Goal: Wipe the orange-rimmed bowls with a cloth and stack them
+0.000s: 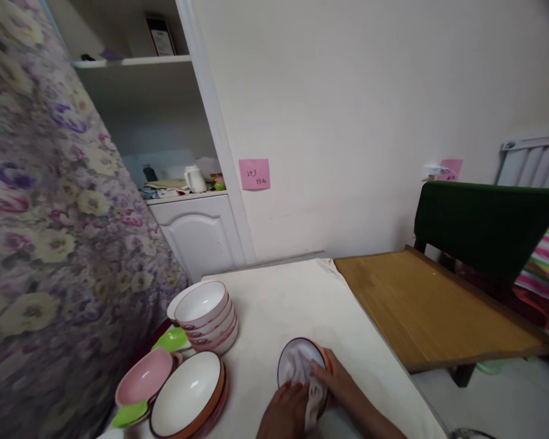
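The bowl (307,346) is near the middle of the bench's (274,299) near edge, tipped so that its white inside faces the person; whether its base touches the bench is hidden. The right hand (337,377) grips the bowl's right side, thumb over the rim and fingers around the orange outside, seemingly to steady it against pressure from within. The left hand (287,410) reaches over the near rim with bent fingers on a bunched cloth (298,361); whether they pinch it or only press it, I cannot tell. The cloth spreads over the inside, and one end hangs toward the near edge, beside the left hand.

Along the bench's left edge stands a stack (208,314) of white bowls with pink rims, probably nested to save room. Nearer the near left corner, a wide dish (187,393), white inside and orange outside, rests on another piece. To its left are a pink dish (145,373) and green pieces (174,337). This crowding along the left side leaves the two hands elbow room, which likely explains the layout.
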`<act>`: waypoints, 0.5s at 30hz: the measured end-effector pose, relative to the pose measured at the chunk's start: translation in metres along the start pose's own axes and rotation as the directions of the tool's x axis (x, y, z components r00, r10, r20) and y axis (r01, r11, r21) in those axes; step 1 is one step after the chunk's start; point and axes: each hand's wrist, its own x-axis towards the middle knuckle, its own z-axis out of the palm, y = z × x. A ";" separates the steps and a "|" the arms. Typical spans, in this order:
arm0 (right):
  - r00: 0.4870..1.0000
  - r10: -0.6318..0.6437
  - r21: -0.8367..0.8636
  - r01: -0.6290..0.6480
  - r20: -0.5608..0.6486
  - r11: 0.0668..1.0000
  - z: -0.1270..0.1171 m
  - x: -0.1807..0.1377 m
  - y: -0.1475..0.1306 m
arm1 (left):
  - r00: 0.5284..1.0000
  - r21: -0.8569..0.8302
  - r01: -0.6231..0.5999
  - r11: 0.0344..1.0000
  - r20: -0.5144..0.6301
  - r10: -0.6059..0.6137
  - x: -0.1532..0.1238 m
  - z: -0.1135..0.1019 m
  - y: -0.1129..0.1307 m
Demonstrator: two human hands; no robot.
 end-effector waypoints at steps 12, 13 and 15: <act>0.999 0.019 -0.002 -0.019 0.038 1.000 -0.001 -0.013 -0.018 | 0.997 -0.022 -0.013 1.000 -0.072 0.011 0.011 0.013 0.008; 0.999 0.022 -0.024 -0.021 0.035 0.999 -0.002 -0.009 -0.015 | 0.998 -0.015 -0.039 0.999 -0.054 0.038 0.009 0.013 0.000; 1.000 0.005 -0.021 -0.005 0.006 1.000 0.000 -0.005 -0.008 | 0.997 -0.005 -0.047 0.999 -0.056 0.047 0.005 0.012 -0.009</act>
